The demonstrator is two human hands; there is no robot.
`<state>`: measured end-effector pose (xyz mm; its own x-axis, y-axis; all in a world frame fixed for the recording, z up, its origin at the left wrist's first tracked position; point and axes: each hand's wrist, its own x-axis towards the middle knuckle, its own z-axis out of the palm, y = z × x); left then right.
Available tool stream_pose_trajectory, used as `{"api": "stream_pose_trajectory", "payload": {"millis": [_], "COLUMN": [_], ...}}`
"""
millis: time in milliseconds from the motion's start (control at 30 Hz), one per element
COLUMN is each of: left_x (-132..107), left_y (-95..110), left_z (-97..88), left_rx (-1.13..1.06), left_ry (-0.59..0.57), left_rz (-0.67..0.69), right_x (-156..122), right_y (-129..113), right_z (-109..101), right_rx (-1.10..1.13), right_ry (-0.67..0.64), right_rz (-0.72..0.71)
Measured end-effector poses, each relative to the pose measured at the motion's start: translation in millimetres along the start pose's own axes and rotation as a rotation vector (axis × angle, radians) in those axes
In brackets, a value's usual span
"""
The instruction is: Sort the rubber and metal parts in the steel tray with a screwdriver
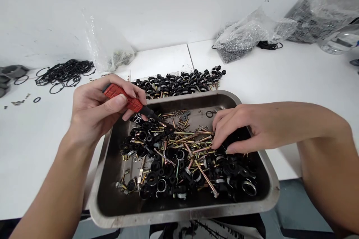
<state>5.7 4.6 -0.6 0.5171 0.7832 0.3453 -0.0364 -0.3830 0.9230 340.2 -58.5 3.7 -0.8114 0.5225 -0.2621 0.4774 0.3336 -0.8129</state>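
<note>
My left hand [108,110] is wrapped around the red handle of a screwdriver [123,98], whose dark shaft slants down to the right into a metal tray [185,214]. Its tip reaches a small black part [169,128] among the bolts. My right hand [238,129] hangs over the tray's right side, fingers bent down at long brass-coloured bolts [203,149]. A gap shows between its thumb and fingers; dark pieces lie behind it, and I see nothing clearly held. Black ring-shaped clamps [168,170] with metal bands, screws and springs fill much of the tray.
Behind the tray lies a heap of black clamps [179,83] with bolts. Black rubber rings [67,73] are piled at left, near a clear plastic bag [120,58]. Bags of small grey parts [235,50] stand at back right, before a white wall [168,7].
</note>
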Motion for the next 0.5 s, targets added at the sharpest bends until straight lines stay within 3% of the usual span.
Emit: {"api": "stream_pose_trajectory", "payload": {"millis": [200, 500], "left_x": [-0.1, 1.5], "left_y": [-0.7, -6.0], "left_z": [-6.3, -7.4], "left_rx": [-0.018, -0.179], "left_ry": [0.021, 0.239], "left_rz": [-0.039, -0.060], "right_x": [-0.6, -0.9], "right_y": [2.1, 6.0], "right_z": [-2.9, -3.3], "right_rx": [0.033, 0.060], "right_ry": [-0.027, -0.034], "right_rz": [-0.001, -0.036]}}
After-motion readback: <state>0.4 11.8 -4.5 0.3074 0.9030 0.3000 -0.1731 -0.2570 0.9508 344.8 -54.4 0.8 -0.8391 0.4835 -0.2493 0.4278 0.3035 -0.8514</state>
